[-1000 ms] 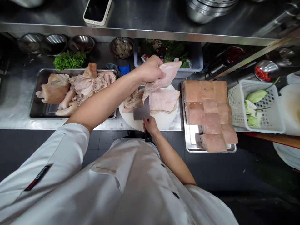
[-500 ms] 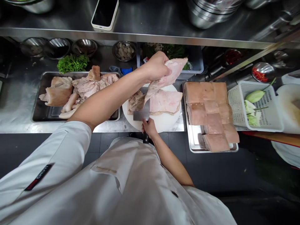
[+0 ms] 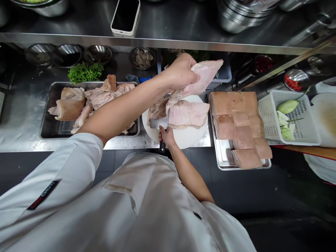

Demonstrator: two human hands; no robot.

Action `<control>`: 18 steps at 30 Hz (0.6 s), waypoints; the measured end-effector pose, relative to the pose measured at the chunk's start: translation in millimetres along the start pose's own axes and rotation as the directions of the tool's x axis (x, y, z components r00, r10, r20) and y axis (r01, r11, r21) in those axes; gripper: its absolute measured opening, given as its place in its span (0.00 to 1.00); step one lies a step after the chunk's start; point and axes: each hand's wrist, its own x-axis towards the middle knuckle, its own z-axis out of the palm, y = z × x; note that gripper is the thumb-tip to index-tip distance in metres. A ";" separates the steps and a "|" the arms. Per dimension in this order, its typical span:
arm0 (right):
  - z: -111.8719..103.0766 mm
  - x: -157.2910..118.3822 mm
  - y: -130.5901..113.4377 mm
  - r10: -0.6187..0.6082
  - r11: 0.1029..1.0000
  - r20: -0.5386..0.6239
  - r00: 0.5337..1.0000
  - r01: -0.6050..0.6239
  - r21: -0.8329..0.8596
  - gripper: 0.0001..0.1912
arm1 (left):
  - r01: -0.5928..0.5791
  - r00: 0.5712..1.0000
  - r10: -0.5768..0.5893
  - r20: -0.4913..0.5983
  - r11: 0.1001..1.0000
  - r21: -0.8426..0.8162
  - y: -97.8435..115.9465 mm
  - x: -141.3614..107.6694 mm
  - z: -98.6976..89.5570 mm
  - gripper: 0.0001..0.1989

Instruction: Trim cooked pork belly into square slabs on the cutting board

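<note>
Meat flap (image 3: 207,75) pinched in left hand (image 3: 183,71), arm outstretched; right hand (image 3: 167,135) wrapped round cleaver (image 3: 158,123).

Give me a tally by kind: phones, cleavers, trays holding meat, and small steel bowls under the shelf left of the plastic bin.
Phone: 1
Cleaver: 1
Meat trays: 2
Small steel bowls: 4
Total: 8
</note>
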 end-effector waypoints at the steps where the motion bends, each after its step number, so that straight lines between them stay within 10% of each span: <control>1: 2.0 0.2 1.3 -0.009 1.000 -0.010 1.000 0.009 0.005 0.23 | -0.019 1.000 0.019 -0.012 1.000 -0.008 -0.2 0.7 -1.6 0.16; 10: 32.8 2.4 7.8 -0.015 1.000 -0.031 0.999 0.016 0.019 0.18 | -0.009 0.993 0.007 -0.114 1.000 -0.013 -5.1 -3.8 -31.9 0.07; 18: 53.0 6.7 -3.9 0.008 0.991 0.032 0.999 -0.003 -0.133 0.15 | 0.048 0.890 -0.007 -0.455 0.996 0.080 -36.6 -76.6 -146.2 0.19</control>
